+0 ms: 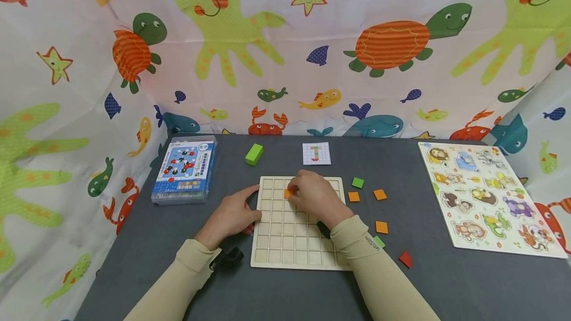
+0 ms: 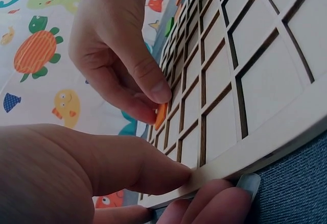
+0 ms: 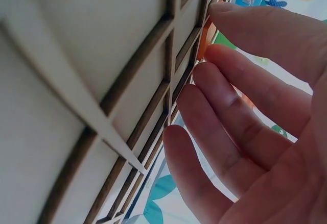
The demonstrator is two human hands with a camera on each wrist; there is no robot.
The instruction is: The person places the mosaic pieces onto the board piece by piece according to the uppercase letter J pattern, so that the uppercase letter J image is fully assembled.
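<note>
A wooden grid board (image 1: pixel 276 256) lies flat on the dark table. My left hand (image 1: pixel 229 217) grips its left edge, and in the left wrist view the thumb (image 2: pixel 168 173) presses on the rim with the fingers curled at its side. Over the upper-left cells, my right hand (image 1: pixel 315 196) pinches a small orange square tile (image 2: pixel 161 114) between thumb and forefinger. The tile sits right at the grid, partly covered by the fingertips. In the right wrist view the other fingers (image 3: pixel 225 127) extend loosely over the cells.
Right of the board lie orange square tiles (image 1: pixel 381 227), green ones (image 1: pixel 358 183) and a red quarter-round piece (image 1: pixel 405 259). Behind it are a pattern card (image 1: pixel 316 157) and a green block (image 1: pixel 254 154). A boxed set (image 1: pixel 183 170) stands left, an animal puzzle board (image 1: pixel 486 197) right.
</note>
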